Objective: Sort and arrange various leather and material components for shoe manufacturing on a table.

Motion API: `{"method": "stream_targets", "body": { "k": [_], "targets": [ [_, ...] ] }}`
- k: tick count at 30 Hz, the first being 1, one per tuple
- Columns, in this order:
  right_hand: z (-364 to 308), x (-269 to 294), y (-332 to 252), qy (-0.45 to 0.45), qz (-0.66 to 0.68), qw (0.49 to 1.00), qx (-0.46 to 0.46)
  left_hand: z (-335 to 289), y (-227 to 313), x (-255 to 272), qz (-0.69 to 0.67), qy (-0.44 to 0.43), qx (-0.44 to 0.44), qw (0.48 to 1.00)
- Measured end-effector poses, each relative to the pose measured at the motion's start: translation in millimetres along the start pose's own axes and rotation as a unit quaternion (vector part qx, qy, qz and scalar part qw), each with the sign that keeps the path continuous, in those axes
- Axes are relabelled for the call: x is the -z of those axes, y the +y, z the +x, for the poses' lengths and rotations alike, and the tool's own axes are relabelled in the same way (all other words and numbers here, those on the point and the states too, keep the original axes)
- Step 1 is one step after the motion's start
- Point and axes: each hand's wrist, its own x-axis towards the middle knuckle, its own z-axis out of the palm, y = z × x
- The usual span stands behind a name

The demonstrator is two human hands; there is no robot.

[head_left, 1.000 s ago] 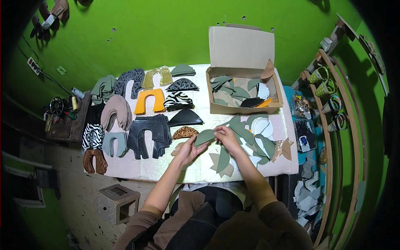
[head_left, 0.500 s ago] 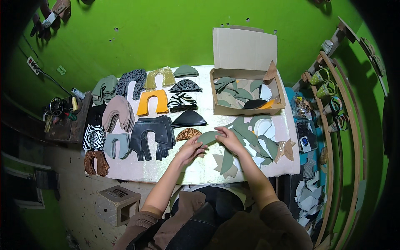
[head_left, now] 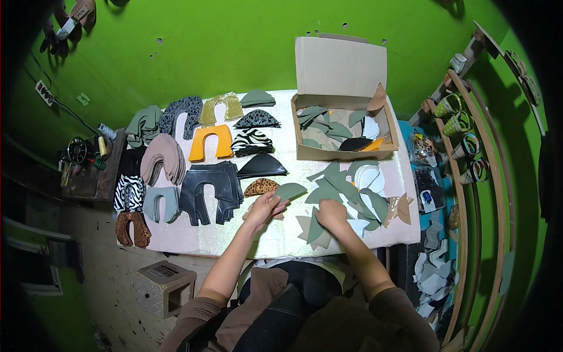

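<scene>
My left hand (head_left: 266, 212) is closed on a dark green half-moon piece (head_left: 290, 190), holding it tilted up over the table by its lower edge. My right hand (head_left: 332, 215) is lowered onto the loose green pieces (head_left: 337, 179), its fingers curled downward. Whatever those fingers grip is hidden beneath the hand. A pointed green piece (head_left: 315, 227) touches it on the left, lying over a grey-beige jagged scrap (head_left: 305, 222). Just beyond my left hand lies a stack of leopard-print half-moons (head_left: 261, 186).
An open cardboard box (head_left: 346, 154) with green, black and orange pieces stands at the back right. Stacks of black arch-shaped pieces (head_left: 196, 189), orange arches (head_left: 211, 142) and black half-moons (head_left: 263, 165) cover the left. A wooden rack (head_left: 460, 141) holds shoe parts at right.
My right hand has let go of the half-moon piece and moved right and down onto the loose pieces. The left hand keeps the half-moon piece and has shifted slightly left.
</scene>
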Motion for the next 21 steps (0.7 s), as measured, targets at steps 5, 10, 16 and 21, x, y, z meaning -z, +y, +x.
{"method": "stream_targets", "body": {
  "k": [5,10,16,21],
  "targets": [
    [-14.2,-14.9,-0.5,0.060,-0.031,0.998,0.016,-2.6,-9.1,-6.9,-0.013,0.002,0.016,1.000],
    [-8.8,-28.0,9.2,0.022,0.066,0.997,0.029,-2.1,-18.3,-13.2,-0.009,-0.001,0.018,1.000],
    [-15.7,-19.3,18.4,0.035,0.242,0.958,0.150,-8.9,-28.4,-19.4,-0.039,0.022,0.006,0.999],
    [-8.3,2.5,31.6,-0.077,0.512,0.846,0.126,-21.9,-30.9,-36.6,-0.057,0.053,-0.003,0.997]
  ]
}}
